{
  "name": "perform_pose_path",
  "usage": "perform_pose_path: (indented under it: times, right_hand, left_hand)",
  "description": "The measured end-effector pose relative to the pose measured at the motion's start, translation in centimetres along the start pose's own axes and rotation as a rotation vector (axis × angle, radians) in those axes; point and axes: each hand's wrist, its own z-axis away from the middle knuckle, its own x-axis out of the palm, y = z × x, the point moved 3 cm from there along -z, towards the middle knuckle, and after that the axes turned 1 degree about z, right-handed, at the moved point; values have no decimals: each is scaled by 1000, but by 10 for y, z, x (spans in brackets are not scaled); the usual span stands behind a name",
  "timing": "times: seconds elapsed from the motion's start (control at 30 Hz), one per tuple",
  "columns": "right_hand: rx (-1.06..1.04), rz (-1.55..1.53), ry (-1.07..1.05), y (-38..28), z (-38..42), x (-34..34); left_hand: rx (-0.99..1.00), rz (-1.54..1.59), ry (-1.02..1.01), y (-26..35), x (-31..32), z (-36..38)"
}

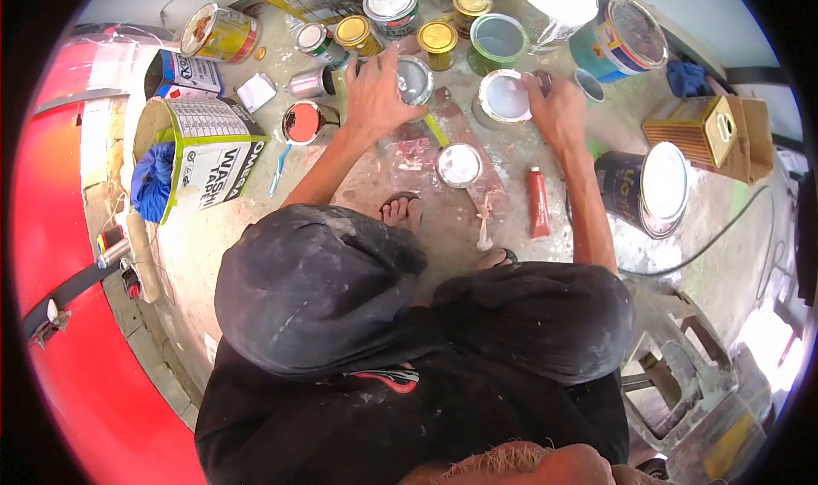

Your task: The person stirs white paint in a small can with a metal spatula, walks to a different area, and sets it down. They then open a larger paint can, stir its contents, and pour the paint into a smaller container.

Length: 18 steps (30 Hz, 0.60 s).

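My left hand curves round the near left side of a small tin with grey contents, thumb along its front edge. My right hand is closed at the right rim of a white tin holding pale grey paint; its fingertips are partly hidden. Left of my left forearm stands an open tin of orange-red paint. Between my arms are a white round lid or shallow tin, a yellow-green stick and a red tube on the stained floor.
Several paint tins, among them a gold-lidded one and a green one, crowd the far side. A square Washi Tape can stands left. To the right are a dark tub, a cardboard box, a cable and a plastic stool.
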Motion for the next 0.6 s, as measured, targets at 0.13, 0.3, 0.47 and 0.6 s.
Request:
perform_pose_path:
  times: [0.13,0.3,0.47,0.6]
  right_hand:
    - [-128,200,-96,-10,9,2]
    - [28,-21,-64,-2,2,-3]
    - [-31,87,-106,-1,5,-1]
    - [61,-103,-46,8,1,-5]
  left_hand:
    - [-81,-10,12,-23,7,-7]
    - [-58,8,67,-29,8,-16]
    - [26,37,89,-39,12,-23]
    - [41,39,5,-46,10,-30]
